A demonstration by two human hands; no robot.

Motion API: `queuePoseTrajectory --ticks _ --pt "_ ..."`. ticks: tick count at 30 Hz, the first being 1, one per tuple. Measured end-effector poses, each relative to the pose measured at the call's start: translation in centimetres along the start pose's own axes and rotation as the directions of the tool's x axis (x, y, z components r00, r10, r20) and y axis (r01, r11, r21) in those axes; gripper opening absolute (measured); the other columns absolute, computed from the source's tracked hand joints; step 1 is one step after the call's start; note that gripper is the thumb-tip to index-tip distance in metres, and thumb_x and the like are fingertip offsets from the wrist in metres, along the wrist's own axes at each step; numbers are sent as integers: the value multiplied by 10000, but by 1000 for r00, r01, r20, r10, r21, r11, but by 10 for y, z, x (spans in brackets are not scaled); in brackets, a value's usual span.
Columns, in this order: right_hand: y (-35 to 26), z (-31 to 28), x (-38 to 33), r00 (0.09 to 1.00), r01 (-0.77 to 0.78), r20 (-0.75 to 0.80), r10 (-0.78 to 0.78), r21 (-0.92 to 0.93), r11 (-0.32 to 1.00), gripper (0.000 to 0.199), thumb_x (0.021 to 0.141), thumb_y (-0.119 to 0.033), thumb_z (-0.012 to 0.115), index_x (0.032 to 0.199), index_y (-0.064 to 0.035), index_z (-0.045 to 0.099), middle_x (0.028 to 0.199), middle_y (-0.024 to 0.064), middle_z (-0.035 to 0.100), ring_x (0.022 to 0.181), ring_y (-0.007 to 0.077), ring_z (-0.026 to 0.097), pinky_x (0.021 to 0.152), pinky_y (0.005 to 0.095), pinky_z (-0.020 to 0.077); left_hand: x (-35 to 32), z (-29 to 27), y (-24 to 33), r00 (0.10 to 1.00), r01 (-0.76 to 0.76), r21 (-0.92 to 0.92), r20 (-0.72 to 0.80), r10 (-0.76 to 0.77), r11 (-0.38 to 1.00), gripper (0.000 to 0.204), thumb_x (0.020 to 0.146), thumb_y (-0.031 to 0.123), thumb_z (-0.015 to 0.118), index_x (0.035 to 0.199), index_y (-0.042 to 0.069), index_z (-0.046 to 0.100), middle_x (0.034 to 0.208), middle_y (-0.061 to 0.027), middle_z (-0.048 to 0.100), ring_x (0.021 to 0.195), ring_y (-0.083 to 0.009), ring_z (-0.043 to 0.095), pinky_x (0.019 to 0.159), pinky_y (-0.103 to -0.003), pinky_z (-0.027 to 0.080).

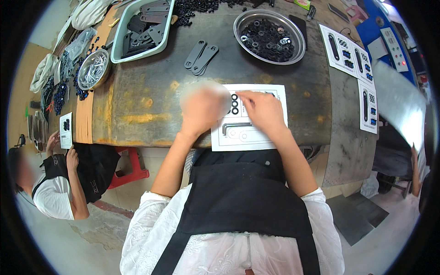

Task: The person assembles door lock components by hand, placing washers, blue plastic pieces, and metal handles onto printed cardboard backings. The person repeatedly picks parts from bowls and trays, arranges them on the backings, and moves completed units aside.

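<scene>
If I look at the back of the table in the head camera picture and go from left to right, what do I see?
Small steel bowl → pale green tray of dark flat parts → two loose black strips → big steel bowl of black rings → white picture sheets.

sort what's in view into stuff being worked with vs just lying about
In use: white printed sheet, black ring washers, grey hex key, left hand, right hand.

Lying about: round steel bowl, pale green tray, flat black slotted plates.
</scene>
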State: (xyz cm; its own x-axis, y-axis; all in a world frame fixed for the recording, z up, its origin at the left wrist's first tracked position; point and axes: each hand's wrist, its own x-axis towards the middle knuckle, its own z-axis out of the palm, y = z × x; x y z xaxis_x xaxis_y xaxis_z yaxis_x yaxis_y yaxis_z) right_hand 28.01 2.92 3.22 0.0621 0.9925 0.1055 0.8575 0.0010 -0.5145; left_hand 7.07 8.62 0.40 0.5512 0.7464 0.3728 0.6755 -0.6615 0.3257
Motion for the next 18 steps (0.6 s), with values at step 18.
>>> queuePoseTrajectory --ticks 18 --pt "-23 34 106 872 448 -170 -460 -106 888 347 831 14 600 1107 -141 741 1159 73 666 1079 289 647 889 407 557 108 15 -102 885 466 112 -43 -464 878 405 799 383 820 981 32 733 994 -160 708 945 -353 699 811 -458 557"
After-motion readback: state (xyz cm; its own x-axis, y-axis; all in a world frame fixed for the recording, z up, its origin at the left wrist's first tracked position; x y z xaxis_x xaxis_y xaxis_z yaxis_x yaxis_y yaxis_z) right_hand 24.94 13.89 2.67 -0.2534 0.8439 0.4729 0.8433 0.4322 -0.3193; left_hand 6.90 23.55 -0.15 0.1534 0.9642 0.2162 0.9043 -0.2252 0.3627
